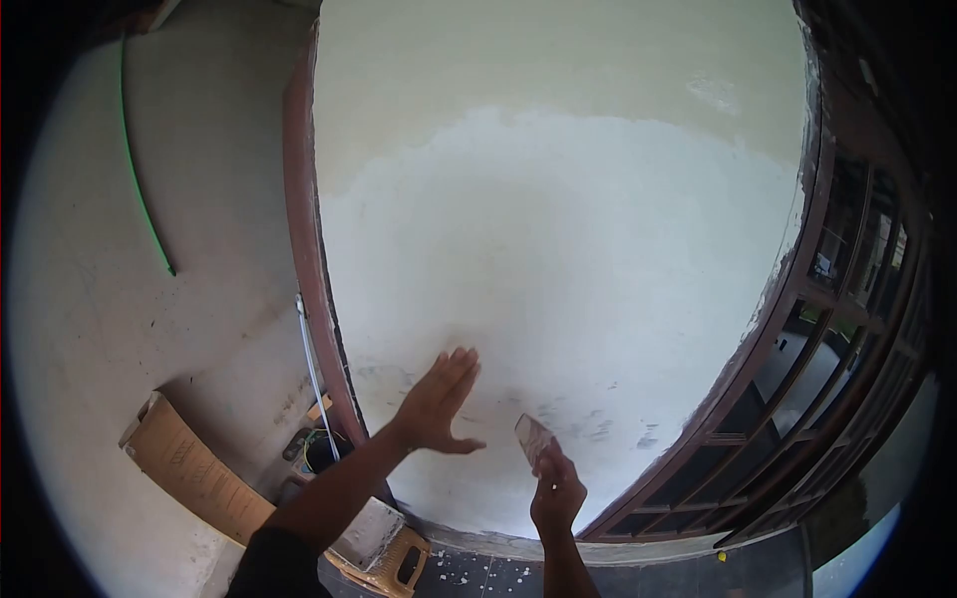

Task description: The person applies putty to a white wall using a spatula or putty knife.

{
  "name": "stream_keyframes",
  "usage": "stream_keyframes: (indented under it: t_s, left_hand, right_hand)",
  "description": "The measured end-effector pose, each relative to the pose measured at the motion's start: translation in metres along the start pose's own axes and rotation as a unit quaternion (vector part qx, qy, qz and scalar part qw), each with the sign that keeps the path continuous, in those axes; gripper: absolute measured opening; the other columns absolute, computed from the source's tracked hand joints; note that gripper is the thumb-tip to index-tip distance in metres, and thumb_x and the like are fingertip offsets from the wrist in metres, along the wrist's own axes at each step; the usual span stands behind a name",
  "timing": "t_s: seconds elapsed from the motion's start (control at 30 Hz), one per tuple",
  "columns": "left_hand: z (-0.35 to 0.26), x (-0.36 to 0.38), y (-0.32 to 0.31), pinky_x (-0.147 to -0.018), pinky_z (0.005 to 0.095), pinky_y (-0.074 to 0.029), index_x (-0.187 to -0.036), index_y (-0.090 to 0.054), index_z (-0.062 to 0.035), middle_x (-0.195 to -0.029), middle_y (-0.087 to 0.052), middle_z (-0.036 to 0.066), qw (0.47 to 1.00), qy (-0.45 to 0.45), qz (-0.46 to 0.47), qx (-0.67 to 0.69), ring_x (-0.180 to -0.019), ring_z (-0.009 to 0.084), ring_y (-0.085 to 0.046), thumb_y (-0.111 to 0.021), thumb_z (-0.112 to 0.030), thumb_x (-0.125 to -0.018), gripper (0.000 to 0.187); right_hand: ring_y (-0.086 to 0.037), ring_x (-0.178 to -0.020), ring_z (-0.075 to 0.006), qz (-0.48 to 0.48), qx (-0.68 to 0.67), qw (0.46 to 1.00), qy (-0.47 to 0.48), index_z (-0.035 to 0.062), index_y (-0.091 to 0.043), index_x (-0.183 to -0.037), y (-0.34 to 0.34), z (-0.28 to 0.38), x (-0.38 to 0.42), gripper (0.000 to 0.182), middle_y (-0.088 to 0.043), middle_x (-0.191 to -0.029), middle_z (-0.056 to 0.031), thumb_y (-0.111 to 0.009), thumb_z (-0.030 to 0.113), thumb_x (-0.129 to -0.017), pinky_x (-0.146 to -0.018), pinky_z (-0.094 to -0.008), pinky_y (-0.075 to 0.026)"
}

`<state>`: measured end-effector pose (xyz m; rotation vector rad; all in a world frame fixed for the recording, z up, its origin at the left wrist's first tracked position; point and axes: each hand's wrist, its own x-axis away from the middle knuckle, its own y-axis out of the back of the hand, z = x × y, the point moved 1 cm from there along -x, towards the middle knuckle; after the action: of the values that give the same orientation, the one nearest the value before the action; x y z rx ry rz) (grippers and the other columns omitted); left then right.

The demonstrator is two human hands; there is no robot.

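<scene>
My left hand (444,404) is raised at the pale wall (598,259), its fingers stretched out and its thumb apart, with nothing in it. To its right, my right hand (556,488) grips a small flat piece (534,439), whitish and smeared, that points up and left in front of the wall. Whether the piece touches the wall cannot be told. Dark smudges mark the wall's lower part around both hands. Above them a whiter area meets the greener paint along an uneven edge.
A brown window frame (738,439) with panes runs down the right. Lower left are a cardboard piece (189,463), a tan plastic stool (409,560) and cables. A white pipe (309,349) leans by the wall's left edge. White spots dot the dark floor (478,575).
</scene>
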<state>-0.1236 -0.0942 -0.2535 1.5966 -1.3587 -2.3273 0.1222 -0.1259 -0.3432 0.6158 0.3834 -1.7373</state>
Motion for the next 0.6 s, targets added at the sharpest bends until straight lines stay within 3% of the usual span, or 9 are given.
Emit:
stream_keyframes:
  t_s: [0.03, 0.1, 0.13, 0.17, 0.27, 0.33, 0.43, 0.5, 0.6]
  left_hand:
    - [-0.008, 0.05, -0.017, -0.121, 0.0541, -0.022, -0.148, -0.03, 0.0102, -0.156, -0.029, 0.028, 0.997, 0.057, 0.036, 0.022, -0.148, 0.0415, -0.026, -0.077, -0.059, -0.075, 0.111]
    - [-0.034, 0.142, -0.037, -0.121, 0.0548, -0.019, -0.15, -0.027, 0.0099, -0.157, -0.026, 0.029, 0.979, 0.182, 0.054, 0.074, -0.149, 0.0433, -0.022, -0.078, -0.055, -0.074, 0.112]
    - [-0.051, 0.184, -0.044, -0.121, 0.0552, -0.018, -0.15, -0.026, 0.0097, -0.158, -0.024, 0.03, 0.968, 0.233, 0.047, 0.086, -0.149, 0.0447, -0.02, -0.077, -0.055, -0.075, 0.112]
    - [-0.067, 0.218, -0.047, -0.121, 0.0556, -0.018, -0.151, -0.024, 0.0094, -0.158, -0.022, 0.03, 0.953, 0.285, 0.042, 0.098, -0.149, 0.0461, -0.019, -0.076, -0.055, -0.076, 0.112]
    - [-0.112, 0.275, -0.033, -0.121, 0.054, -0.015, -0.154, -0.015, 0.0088, -0.159, -0.017, 0.032, 0.896, 0.426, -0.002, 0.125, -0.149, 0.049, -0.015, -0.073, -0.058, -0.077, 0.117]
    - [-0.129, 0.305, -0.024, -0.122, 0.053, -0.014, -0.154, -0.014, 0.008, -0.16, -0.015, 0.033, 0.868, 0.474, -0.069, 0.131, -0.149, 0.049, -0.013, -0.068, -0.056, -0.081, 0.112]
    - [-0.139, 0.319, 0.02, -0.121, 0.0503, -0.016, -0.155, -0.013, 0.0083, -0.161, -0.015, 0.03, 0.849, 0.494, -0.135, 0.127, -0.151, 0.045, -0.013, -0.057, -0.058, -0.089, 0.103]
    - [-0.139, 0.343, 0.046, -0.121, 0.0495, -0.017, -0.155, -0.015, 0.0059, -0.162, -0.016, 0.029, 0.839, 0.504, -0.173, 0.112, -0.151, 0.0424, -0.015, -0.05, -0.062, -0.093, 0.099]
    - [-0.144, 0.381, 0.087, -0.121, 0.0499, -0.017, -0.156, -0.019, 0.0035, -0.162, -0.019, 0.027, 0.817, 0.543, -0.178, 0.075, -0.151, 0.0421, -0.017, -0.045, -0.066, -0.094, 0.097]
  right_hand:
    - [-0.067, -0.082, -0.0149, 0.041, 0.06, 0.997, 0.004, -0.0059, -0.067, -0.109, -0.003, -0.013, 0.02, 0.025, -0.072, -0.087, -0.0082, -0.061, 0.017, -0.099, -0.076, -0.0309, -0.054]
    - [-0.069, -0.079, -0.017, 0.104, 0.051, 0.99, -0.082, -0.0058, -0.067, -0.11, -0.005, -0.042, 0.063, 0.025, -0.073, -0.088, -0.0099, -0.061, 0.016, -0.098, -0.072, -0.0323, -0.055]
    - [-0.069, -0.084, -0.0172, 0.118, -0.017, 0.969, -0.219, -0.0052, -0.067, -0.112, -0.006, -0.043, 0.082, 0.025, -0.072, -0.091, -0.0109, -0.061, 0.015, -0.098, -0.074, -0.0326, -0.055]
    - [-0.069, -0.084, -0.0172, 0.128, -0.014, 0.966, -0.223, -0.0052, -0.067, -0.112, -0.01, -0.042, 0.091, 0.025, -0.072, -0.091, -0.0109, -0.061, 0.015, -0.098, -0.074, -0.0326, -0.055]
    - [-0.063, -0.084, -0.0135, 0.128, -0.042, 0.947, -0.292, -0.004, -0.067, -0.111, -0.03, -0.059, 0.127, 0.024, -0.07, -0.094, -0.0091, -0.062, 0.016, -0.098, -0.077, -0.0311, -0.052]
    - [-0.061, -0.089, -0.0124, 0.132, -0.184, 0.882, -0.414, -0.0055, -0.063, -0.116, -0.052, -0.072, 0.143, 0.028, -0.068, -0.103, -0.0065, -0.061, 0.016, -0.098, -0.082, -0.0291, -0.05]
    - [-0.067, -0.083, -0.0164, 0.157, -0.28, 0.837, -0.444, -0.0057, -0.062, -0.118, -0.085, -0.019, 0.134, 0.028, -0.068, -0.102, -0.0084, -0.061, 0.013, -0.097, -0.07, -0.0315, -0.057]
    - [-0.067, -0.095, -0.0201, 0.202, -0.285, 0.835, -0.424, -0.0028, -0.057, -0.125, -0.107, -0.006, 0.14, 0.035, -0.065, -0.111, -0.0097, -0.063, 0.013, -0.095, -0.074, -0.0356, -0.059]
    - [-0.068, -0.094, -0.0175, 0.228, -0.277, 0.853, -0.38, -0.0031, -0.061, -0.121, -0.132, 0.033, 0.164, 0.028, -0.067, -0.109, -0.009, -0.061, 0.007, -0.096, -0.078, -0.0328, -0.058]
